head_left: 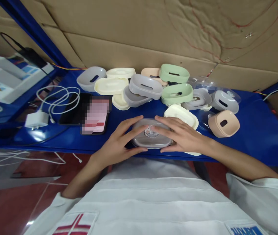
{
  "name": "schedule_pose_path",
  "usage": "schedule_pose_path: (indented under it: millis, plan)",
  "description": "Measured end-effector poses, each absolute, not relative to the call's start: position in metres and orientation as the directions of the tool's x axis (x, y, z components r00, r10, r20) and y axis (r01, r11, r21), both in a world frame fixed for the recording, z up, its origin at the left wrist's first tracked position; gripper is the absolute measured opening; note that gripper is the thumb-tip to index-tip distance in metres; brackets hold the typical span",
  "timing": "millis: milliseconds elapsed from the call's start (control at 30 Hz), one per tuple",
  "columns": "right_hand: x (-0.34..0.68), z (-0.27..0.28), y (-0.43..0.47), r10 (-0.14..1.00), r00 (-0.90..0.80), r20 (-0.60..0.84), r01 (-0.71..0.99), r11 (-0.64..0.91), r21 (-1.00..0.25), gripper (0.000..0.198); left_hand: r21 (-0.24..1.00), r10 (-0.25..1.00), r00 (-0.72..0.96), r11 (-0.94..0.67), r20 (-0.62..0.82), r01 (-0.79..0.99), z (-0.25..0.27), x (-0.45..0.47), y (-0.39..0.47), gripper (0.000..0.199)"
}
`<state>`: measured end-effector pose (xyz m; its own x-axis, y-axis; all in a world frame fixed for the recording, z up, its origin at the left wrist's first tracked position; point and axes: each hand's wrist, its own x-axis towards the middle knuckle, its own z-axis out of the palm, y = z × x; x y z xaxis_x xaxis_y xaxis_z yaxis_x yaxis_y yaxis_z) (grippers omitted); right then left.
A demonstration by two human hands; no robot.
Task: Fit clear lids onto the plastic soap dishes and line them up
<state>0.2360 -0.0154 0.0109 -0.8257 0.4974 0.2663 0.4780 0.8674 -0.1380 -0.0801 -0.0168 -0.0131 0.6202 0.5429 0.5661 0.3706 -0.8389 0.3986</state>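
A grey oval plastic box (151, 142) with a clear lid and a printed picture on top sits at the near edge of the blue table. My left hand (116, 143) grips its left side, fingers curved over the top edge and thumb low at the front. From the right, my right hand (184, 135) holds the opposite side in the same way. Partly under my right wrist lies a cream oval piece (181, 114). A peach box part (224, 123) with a slot stands further right.
Behind the hands are several grey, cream and green slotted parts (175, 73). A phone (96, 116), a white charger (36, 119) with coiled cable and a power strip (18, 85) lie left. Cardboard (129, 32) walls the back of the blue table (258, 130).
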Motion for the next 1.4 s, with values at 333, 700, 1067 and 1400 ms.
schedule_pose_path:
  millis: [333, 700, 1067, 1400]
  plan:
    - [0.237, 0.014, -0.01, 0.405, -0.825, 0.394, 0.406, 0.91, -0.086, 0.089, 0.392, 0.518, 0.548, -0.855, 0.657, 0.338, -0.015, -0.078, -0.018, 0.097]
    - [0.463, 0.047, -0.036, 0.63, 0.114, 0.768, 0.993, -0.106, -0.061, 0.097, 0.344, 0.41, 0.719, -0.906, 0.562, 0.247, -0.008, -0.062, -0.038, 0.063]
    - [0.565, -0.02, -0.061, 0.694, 0.569, 0.442, 0.818, -0.535, -0.212, 0.111, 0.187, 0.325, 0.894, -0.942, 0.308, 0.278, -0.012, -0.012, -0.042, 0.04]
    - [0.439, 0.012, -0.086, 0.948, -0.226, 0.226, 0.967, 0.246, -0.063, 0.037, 0.202, 0.473, 0.766, -0.881, 0.436, 0.429, -0.012, -0.066, -0.017, 0.039]
